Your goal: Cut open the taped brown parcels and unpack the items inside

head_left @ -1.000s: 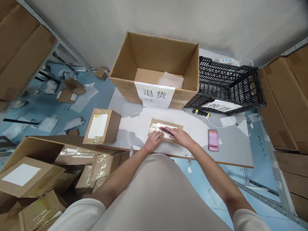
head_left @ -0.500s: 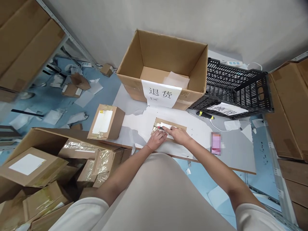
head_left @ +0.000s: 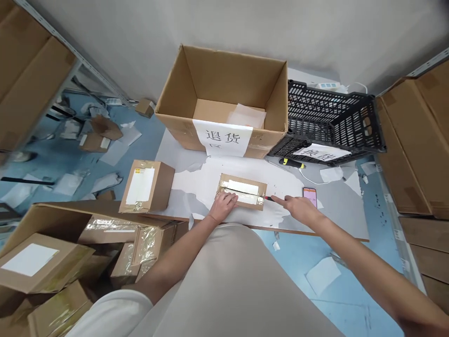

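Observation:
A small cardboard box (head_left: 260,179) with clear tape and a white label lies flat on the table in front of me. A dark slit runs lengthwise along its top. My left hand (head_left: 223,207) holds the box at its front left edge, fingers over the top. My right hand (head_left: 298,206) is closed around a box cutter (head_left: 269,198), dark with a red part, its handle mostly hidden in the fingers. The cutter's tip is at the right end of the box, where the slit ends; whether it touches cannot be made out.
Behind stands a large open carton (head_left: 224,89) with papers inside, beside a black plastic crate (head_left: 328,126). A yellow-black tool (head_left: 292,163) and a phone (head_left: 310,195) lie to the right. A taped box (head_left: 164,187) stands left, above a carton (head_left: 52,210) full of boxes.
My right hand has moved right with the box cutter, from the box's left part to its right end. A slit now shows along the top. My left hand stays on the box.

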Demonstrator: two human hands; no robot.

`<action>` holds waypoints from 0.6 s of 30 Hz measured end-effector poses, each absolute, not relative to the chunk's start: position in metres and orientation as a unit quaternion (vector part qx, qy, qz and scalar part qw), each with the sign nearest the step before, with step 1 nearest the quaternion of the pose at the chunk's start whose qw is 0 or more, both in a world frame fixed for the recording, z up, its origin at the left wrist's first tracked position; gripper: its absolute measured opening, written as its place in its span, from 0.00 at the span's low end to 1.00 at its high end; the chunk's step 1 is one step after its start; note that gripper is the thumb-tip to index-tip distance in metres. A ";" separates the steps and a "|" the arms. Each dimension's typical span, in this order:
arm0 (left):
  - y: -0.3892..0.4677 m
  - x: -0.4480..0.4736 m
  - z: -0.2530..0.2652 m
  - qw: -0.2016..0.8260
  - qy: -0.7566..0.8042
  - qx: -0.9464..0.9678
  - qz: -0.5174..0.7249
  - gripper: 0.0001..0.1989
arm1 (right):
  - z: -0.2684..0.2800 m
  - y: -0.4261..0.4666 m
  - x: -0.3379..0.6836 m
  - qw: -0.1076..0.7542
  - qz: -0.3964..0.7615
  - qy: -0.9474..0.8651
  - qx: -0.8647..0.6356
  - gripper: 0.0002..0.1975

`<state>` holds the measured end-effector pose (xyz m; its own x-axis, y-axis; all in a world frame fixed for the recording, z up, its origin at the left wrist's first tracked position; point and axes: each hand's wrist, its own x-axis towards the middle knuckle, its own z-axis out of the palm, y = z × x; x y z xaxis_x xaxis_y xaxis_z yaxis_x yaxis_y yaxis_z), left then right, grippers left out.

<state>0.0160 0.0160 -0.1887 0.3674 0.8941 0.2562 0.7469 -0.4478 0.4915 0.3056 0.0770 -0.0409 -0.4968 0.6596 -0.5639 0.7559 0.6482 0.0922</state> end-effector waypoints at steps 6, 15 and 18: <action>0.016 0.021 -0.183 0.134 0.491 0.831 0.223 0.14 | -0.045 0.050 0.343 0.283 -0.078 0.854 0.430 0.45; 0.011 0.025 -0.166 0.103 0.497 0.842 0.184 0.14 | -0.053 0.024 0.381 0.140 -0.190 0.837 0.494 0.34; 0.016 0.022 -0.157 0.111 0.514 0.835 0.163 0.15 | -0.074 0.016 0.393 -0.034 -0.334 0.727 0.600 0.26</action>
